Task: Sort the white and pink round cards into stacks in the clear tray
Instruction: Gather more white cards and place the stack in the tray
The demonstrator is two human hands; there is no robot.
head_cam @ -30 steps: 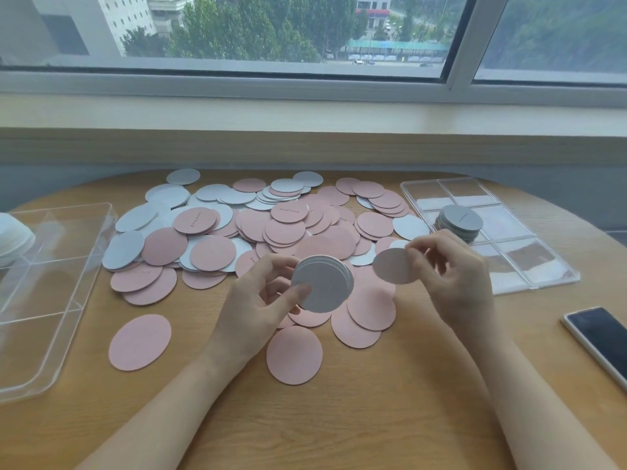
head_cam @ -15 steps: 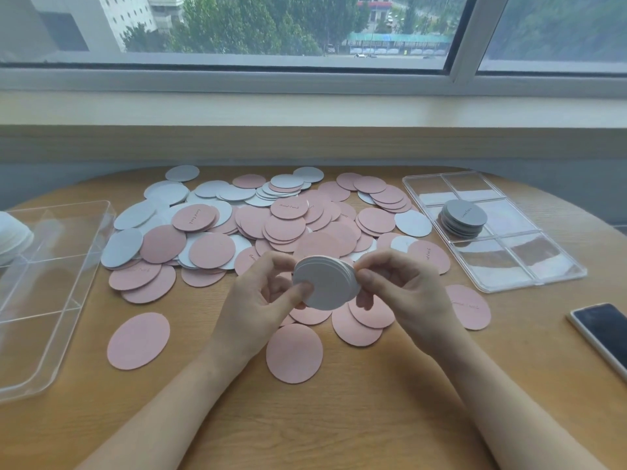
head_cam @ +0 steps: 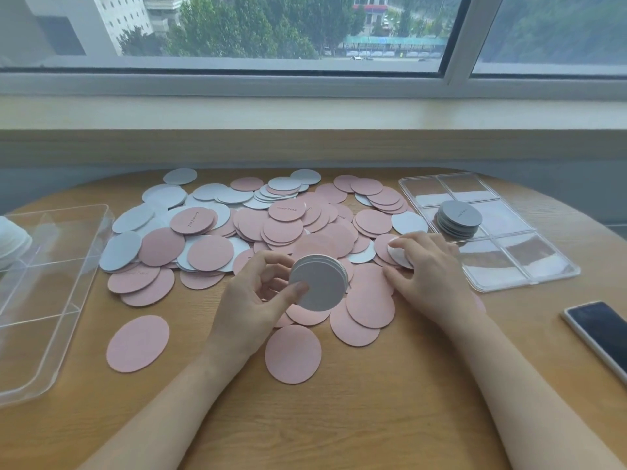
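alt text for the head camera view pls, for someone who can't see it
A person's left hand holds a small stack of white round cards above a wooden table strewn with pink and white cards, while the right hand picks at a white card in the pile. A clear divided tray at right holds one stack.

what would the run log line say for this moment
left hand: holds stack of white round cards | right hand: picking white round card from pile | clear tray: one grey-topped stack
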